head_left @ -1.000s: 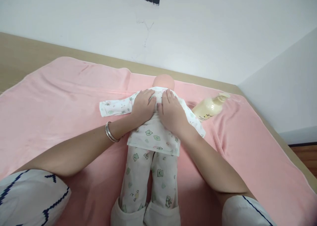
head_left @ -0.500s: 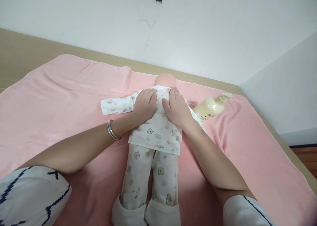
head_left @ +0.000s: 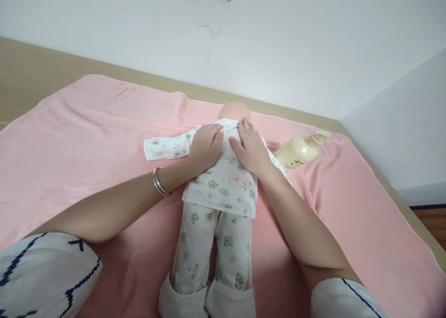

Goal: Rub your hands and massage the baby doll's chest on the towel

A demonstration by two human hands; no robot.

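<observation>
A baby doll in white printed pyjamas lies on a pink towel, its bald head toward the wall and its legs toward me. My left hand lies flat on the doll's upper torso, left of centre, fingers stretched out. My right hand rests flat on the right side of the torso, fingers pointing at the head. A silver bangle is on my left wrist. The doll's sleeve sticks out to the left.
A cream lotion bottle lies on its side on the towel just right of the doll. The towel covers a wooden surface set against a white wall; a corner and floor show at far right.
Both hands have slid a little toward the doll's shoulders and apart from each other, uncovering more of the middle of the shirt. The doll and bottle stay put.
</observation>
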